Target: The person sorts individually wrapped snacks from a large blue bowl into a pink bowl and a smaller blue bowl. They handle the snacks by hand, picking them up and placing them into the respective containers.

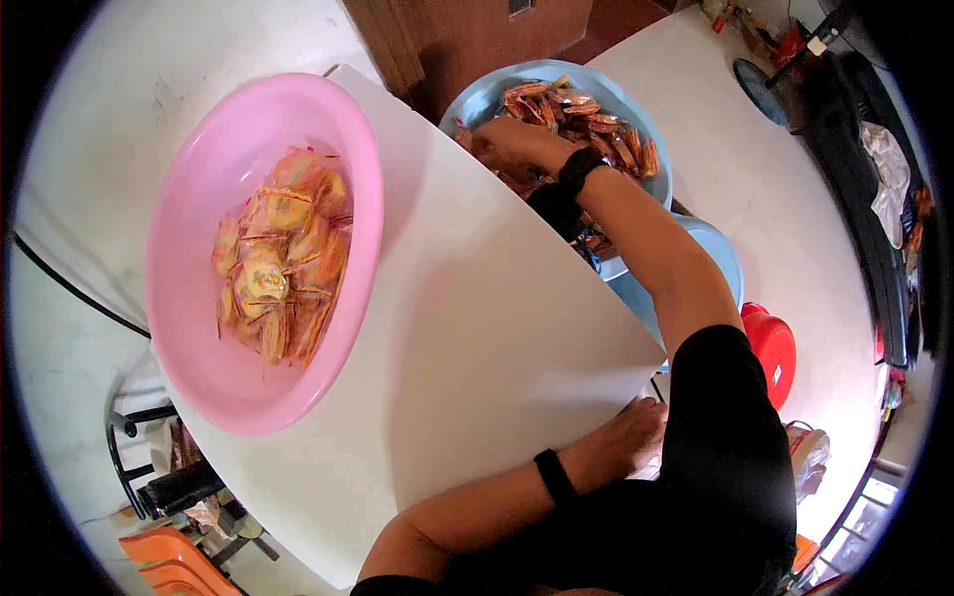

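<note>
My right hand (514,149) reaches into a light blue basin (659,123) full of small reddish-brown pieces in clear wrapping (577,115); its fingers are partly hidden among them, so its grip does not show. At the table's near right corner is my left hand (622,439), low beside my body, its fingers partly hidden behind my right sleeve. A pink plastic basin (171,298) stands on the left of the white table (477,313). Inside it lies a heap of clear-wrapped, pale yellow and orange items (283,253).
A second blue container (715,246) and a red plastic container (771,354) stand beyond my right arm. Stacked orange plastic chairs (175,562) and a black metal frame (119,447) are at the lower left. A wooden door (492,45) is behind the table.
</note>
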`<action>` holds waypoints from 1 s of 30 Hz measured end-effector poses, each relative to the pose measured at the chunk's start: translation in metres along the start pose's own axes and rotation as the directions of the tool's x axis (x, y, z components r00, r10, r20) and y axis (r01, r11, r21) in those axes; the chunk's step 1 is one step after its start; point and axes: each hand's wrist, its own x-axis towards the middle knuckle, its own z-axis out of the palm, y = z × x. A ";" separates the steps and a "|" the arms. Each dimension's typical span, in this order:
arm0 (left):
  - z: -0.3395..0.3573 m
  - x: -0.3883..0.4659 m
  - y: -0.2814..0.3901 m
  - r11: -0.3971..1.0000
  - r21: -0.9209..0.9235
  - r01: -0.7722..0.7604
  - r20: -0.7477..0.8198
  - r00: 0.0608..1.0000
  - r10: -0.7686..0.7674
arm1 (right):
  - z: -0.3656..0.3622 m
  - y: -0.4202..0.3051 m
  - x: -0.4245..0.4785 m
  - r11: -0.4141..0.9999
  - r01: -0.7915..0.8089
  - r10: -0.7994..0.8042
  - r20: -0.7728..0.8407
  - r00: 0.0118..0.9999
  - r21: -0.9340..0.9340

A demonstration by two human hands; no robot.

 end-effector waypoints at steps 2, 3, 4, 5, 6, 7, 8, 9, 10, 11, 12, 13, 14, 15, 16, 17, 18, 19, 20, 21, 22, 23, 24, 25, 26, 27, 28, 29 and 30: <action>-0.008 0.000 0.003 0.998 0.059 -0.017 0.064 0.998 0.014 | 0.003 0.003 -0.007 1.000 0.028 -0.028 -0.046 0.999 0.009; -0.009 -0.001 0.004 0.997 0.068 -0.041 0.041 0.998 0.038 | 0.005 0.004 -0.009 1.000 0.030 -0.030 -0.065 0.997 -0.001; -0.009 -0.001 0.004 0.995 0.078 -0.064 0.019 0.998 0.063 | 0.008 0.005 -0.011 0.999 0.031 -0.032 -0.083 0.996 -0.010; -0.003 -0.002 0.001 0.992 0.083 -0.091 -0.053 0.994 0.095 | 0.010 0.006 -0.012 0.999 0.033 -0.035 -0.100 0.994 -0.019; -0.005 -0.003 0.004 0.992 0.071 -0.102 -0.086 0.990 0.108 | 0.013 0.010 -0.013 0.999 0.022 -0.025 -0.139 0.990 -0.025; -0.007 -0.003 0.007 0.992 0.059 -0.112 -0.120 0.986 0.118 | 0.015 0.014 -0.014 1.000 0.010 -0.016 -0.177 0.984 -0.030; -0.011 -0.006 0.009 0.994 0.028 -0.104 -0.116 0.988 0.106 | 0.015 0.019 -0.016 0.999 -0.002 -0.006 -0.216 0.976 -0.034; -0.013 -0.008 0.010 0.996 0.028 -0.079 -0.118 0.990 0.082 | 0.010 0.020 -0.019 1.000 -0.015 0.019 -0.257 0.966 0.017; -0.014 -0.009 0.012 0.998 0.027 -0.055 -0.119 0.991 0.058 | 0.003 0.023 -0.025 0.997 -0.026 0.045 -0.293 0.955 0.067; -0.012 -0.009 0.011 0.998 0.057 -0.018 -0.120 0.992 0.025 | -0.004 0.026 -0.029 0.992 -0.036 0.074 -0.329 0.942 0.118; -0.012 -0.009 0.010 0.996 0.088 0.017 -0.120 0.993 -0.006 | -0.012 0.030 -0.033 0.987 -0.114 0.147 -0.364 0.920 0.110; -0.012 -0.009 0.011 0.996 0.093 0.014 -0.111 0.994 -0.003 | -0.018 0.033 -0.038 0.935 -0.108 0.231 -0.348 0.909 0.338; -0.014 -0.008 0.011 0.995 0.098 0.010 -0.101 0.995 0.000 | -0.025 0.035 -0.043 0.832 -0.096 0.310 -0.314 0.897 0.547; -0.015 -0.008 0.012 0.994 0.107 0.001 -0.089 0.996 0.008 | -0.035 0.034 -0.048 0.685 -0.076 0.381 -0.267 0.885 0.724; -0.014 -0.007 0.010 0.978 0.208 -0.018 -0.090 0.995 0.038 | -0.045 0.019 -0.051 0.596 -0.021 0.363 -0.246 0.899 0.803; -0.010 -0.007 0.008 0.951 0.306 -0.036 -0.089 0.994 0.066 | -0.053 0.011 -0.050 0.566 0.028 0.324 -0.254 0.911 0.824; -0.011 -0.007 0.010 0.913 0.403 -0.056 -0.076 0.993 0.095 | -0.061 0.005 -0.053 0.530 0.078 0.292 -0.269 0.918 0.844; -0.012 -0.009 0.011 0.925 0.375 -0.069 -0.097 0.989 0.113 | -0.068 0.000 -0.055 0.491 0.127 0.261 -0.284 0.923 0.862; -0.015 -0.011 0.013 0.934 0.347 -0.082 -0.120 0.984 0.131 | -0.078 -0.006 -0.055 0.469 0.126 0.251 -0.269 0.930 0.874; -0.018 -0.013 0.015 0.943 0.319 -0.093 -0.144 0.979 0.146 | -0.085 -0.019 -0.055 0.454 0.180 0.185 -0.290 0.939 0.873; -0.020 -0.013 0.014 0.947 0.304 -0.106 -0.135 0.979 0.154 | -0.088 -0.035 -0.055 0.429 0.230 0.121 -0.308 0.944 0.873; -0.022 -0.013 0.013 0.950 0.290 -0.119 -0.127 0.979 0.162 | -0.091 -0.053 -0.054 0.401 0.278 0.057 -0.326 0.944 0.873; -0.023 -0.014 0.012 0.953 0.272 -0.131 -0.117 0.979 0.168 | -0.093 -0.077 -0.055 0.402 0.320 -0.031 -0.336 0.941 0.858; -0.023 -0.015 0.012 0.945 0.304 -0.118 -0.135 0.977 0.165 | -0.093 -0.103 -0.053 0.394 0.359 -0.117 -0.341 0.933 0.846; -0.023 -0.016 0.015 0.934 0.338 -0.116 -0.141 0.975 0.172 | -0.093 -0.118 -0.053 0.389 0.401 -0.193 -0.353 0.916 0.829; -0.024 -0.015 0.016 0.922 0.373 -0.107 -0.155 0.972 0.176 | -0.091 -0.124 -0.049 0.415 0.402 -0.205 -0.347 0.915 0.816; -0.024 -0.015 0.016 0.918 0.381 -0.108 -0.130 0.977 0.169 | -0.089 -0.128 -0.044 0.440 0.403 -0.217 -0.340 0.915 0.803; -0.024 -0.015 0.016 0.915 0.388 -0.109 -0.107 0.981 0.162 | -0.087 -0.130 -0.040 0.465 0.403 -0.231 -0.331 0.915 0.788; -0.025 -0.014 0.015 0.911 0.397 -0.111 -0.087 0.984 0.158 | -0.079 -0.119 -0.034 0.533 0.352 -0.147 -0.325 0.934 0.770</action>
